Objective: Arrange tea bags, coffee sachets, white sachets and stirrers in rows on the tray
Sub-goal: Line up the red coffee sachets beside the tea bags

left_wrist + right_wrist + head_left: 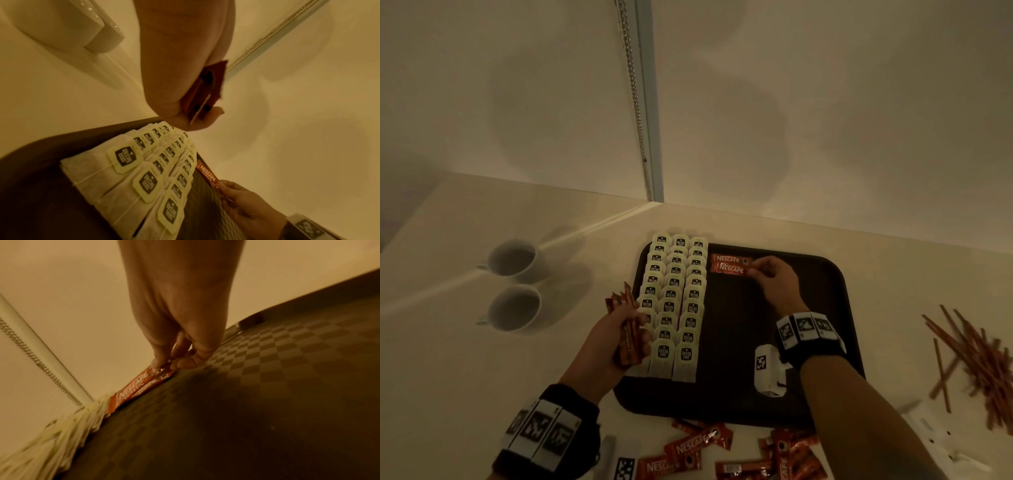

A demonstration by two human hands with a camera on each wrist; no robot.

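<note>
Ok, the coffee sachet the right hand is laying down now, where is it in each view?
Head: coffee sachet upper centre on the tray, pinched by the right hand, below another sachet.
Left wrist: lower right, beside the tea bags.
Right wrist: centre-left, under the fingertips.
Shared landmark: the tea bag rows touching its far end.

The left hand (185, 65) grips a bundle of red sachets (207, 91). Below, tea bags (144, 175) lie in overlapping rows on the dark tray (30, 186). At their right, the right hand (246, 209) pinches a Nescafe sachet (207, 174).
</note>
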